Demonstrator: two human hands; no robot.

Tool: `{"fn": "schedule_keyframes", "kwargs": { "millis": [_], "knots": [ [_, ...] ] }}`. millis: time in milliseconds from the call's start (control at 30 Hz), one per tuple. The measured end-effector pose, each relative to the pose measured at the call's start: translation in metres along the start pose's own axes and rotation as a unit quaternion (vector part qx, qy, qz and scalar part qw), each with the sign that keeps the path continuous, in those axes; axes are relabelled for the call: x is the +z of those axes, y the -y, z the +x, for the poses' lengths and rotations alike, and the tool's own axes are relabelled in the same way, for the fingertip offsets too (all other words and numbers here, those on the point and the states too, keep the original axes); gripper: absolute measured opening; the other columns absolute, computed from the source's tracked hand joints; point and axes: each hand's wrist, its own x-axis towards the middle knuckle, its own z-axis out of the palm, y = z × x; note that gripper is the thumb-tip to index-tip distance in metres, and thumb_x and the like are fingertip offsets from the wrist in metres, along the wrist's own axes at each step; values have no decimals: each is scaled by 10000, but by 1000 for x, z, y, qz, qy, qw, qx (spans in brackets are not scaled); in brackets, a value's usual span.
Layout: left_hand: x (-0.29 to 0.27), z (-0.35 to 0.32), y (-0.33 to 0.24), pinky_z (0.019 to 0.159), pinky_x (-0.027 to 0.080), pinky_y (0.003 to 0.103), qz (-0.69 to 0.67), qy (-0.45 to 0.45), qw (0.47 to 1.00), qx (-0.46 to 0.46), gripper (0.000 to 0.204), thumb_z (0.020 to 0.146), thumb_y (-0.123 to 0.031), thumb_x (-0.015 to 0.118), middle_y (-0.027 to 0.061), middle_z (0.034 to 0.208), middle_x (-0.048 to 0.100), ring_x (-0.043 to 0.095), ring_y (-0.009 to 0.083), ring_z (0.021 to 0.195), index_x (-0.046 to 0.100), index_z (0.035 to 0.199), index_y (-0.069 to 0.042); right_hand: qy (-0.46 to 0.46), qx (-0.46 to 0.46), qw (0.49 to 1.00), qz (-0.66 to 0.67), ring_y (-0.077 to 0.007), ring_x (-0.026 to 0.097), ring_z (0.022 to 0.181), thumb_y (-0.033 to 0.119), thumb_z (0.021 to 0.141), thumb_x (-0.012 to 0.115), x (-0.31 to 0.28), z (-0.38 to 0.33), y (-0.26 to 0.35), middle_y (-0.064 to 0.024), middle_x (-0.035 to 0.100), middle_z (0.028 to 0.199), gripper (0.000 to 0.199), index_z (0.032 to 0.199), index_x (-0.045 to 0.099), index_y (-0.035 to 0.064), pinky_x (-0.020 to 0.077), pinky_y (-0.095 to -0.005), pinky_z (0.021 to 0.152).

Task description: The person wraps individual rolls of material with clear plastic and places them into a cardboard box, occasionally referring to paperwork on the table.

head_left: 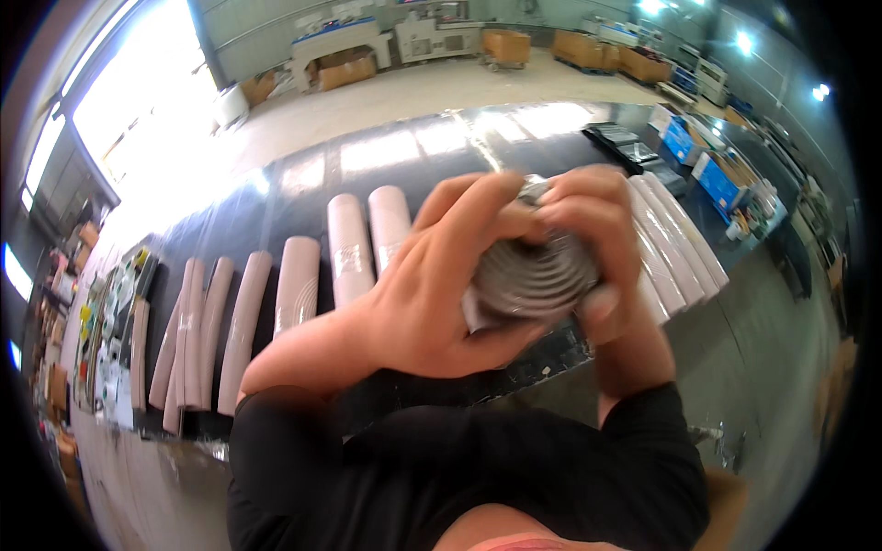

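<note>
Close to the camera, a thick roll of sheet material [537, 280] is held up with its layered grey end facing me. My left hand [436, 275] wraps round its left side, with the thumb under the lower edge. The fingers of my right hand [602, 220] curl over its top and right side. Both sets of fingertips meet near a shiny bit of clear film [533, 190] at the top. Motion blurs the right fingers, and most of the roll's length is hidden behind the hands.
Pinkish wrapped rolls [297, 285] lie along the dark table [276, 207] to the left. Several more rolls [675, 243] lie side by side at the right. Beyond them stand blue boxes [721, 184] and black packs [625, 142]. Small parts [108, 340] crowd the left end.
</note>
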Motion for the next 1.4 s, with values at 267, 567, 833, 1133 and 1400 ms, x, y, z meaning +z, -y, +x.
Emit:
{"fn": "schedule_keyframes", "kwargs": {
  "millis": [267,567,833,1133,1400],
  "knots": [
    [-24,40,0,927,421,471,-137,111,982,-66,543,724,-135,699,121,1085,624,524,356,1047,508,1227,-67,134,141,980,33,-288,525,1078,463,819,653,-45,12,-15,-159,565,1107,504,1042,583,18,406,-402,914],
    [-43,70,-3,906,476,396,181,287,938,-75,478,725,-384,775,70,1050,655,595,284,1096,651,1089,-98,324,161,910,204,-190,480,975,324,820,729,-50,54,-51,-90,502,1024,310,868,545,78,383,-341,844],
    [-50,77,-8,803,484,385,250,473,841,-76,416,838,-543,624,2,939,691,652,208,944,687,1131,-254,284,226,892,271,-142,443,711,417,820,736,-28,52,-40,-23,475,800,440,759,445,91,353,-293,651],
    [-52,0,12,710,508,445,305,293,891,-163,230,781,-334,689,96,825,678,662,313,852,673,798,-105,300,-2,950,-87,-202,343,660,283,850,678,-96,35,-65,-60,342,702,432,694,342,62,304,-343,598],
    [30,-112,46,750,495,445,27,305,934,-184,204,796,-259,710,81,827,631,595,311,868,615,767,-82,-162,224,931,-238,-219,518,738,238,985,480,-3,-28,-109,-63,543,740,333,728,563,43,415,-349,723]
  ]
}}
